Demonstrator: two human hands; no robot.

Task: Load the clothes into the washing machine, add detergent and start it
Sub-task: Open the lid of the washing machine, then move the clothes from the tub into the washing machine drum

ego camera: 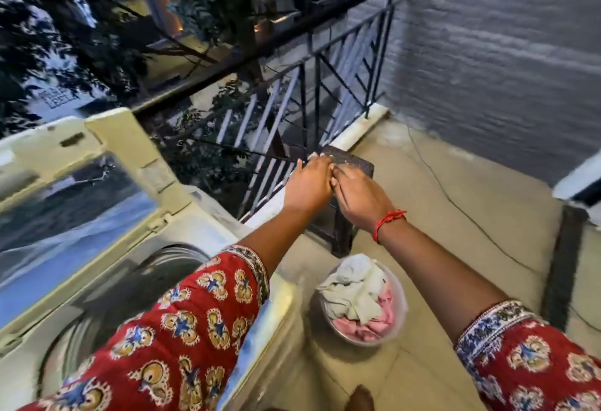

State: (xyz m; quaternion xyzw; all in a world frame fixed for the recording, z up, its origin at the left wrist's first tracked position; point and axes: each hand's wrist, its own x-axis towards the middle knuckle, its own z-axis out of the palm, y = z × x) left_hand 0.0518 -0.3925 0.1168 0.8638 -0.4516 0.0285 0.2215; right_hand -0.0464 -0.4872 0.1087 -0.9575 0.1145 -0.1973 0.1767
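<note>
The top-loading washing machine [107, 283] stands at the left with its lid [65, 195] raised and its drum [136, 293] exposed. On the floor beside it, a round basin [401, 313] holds white and pink clothes [357, 300]. My left hand [309, 184] and my right hand [359, 197] reach forward and touch each other over the top of a dark stool [356, 160] by the railing. Something small and pale shows at the left fingertips; blur hides what it is. No detergent container is identifiable.
A black metal railing [325, 85] edges the balcony ahead, with trees beyond. A grey brick wall [504, 52] stands on the right. A thin cable [455, 202] runs over the floor, and a dark post [562, 261] rises at the right.
</note>
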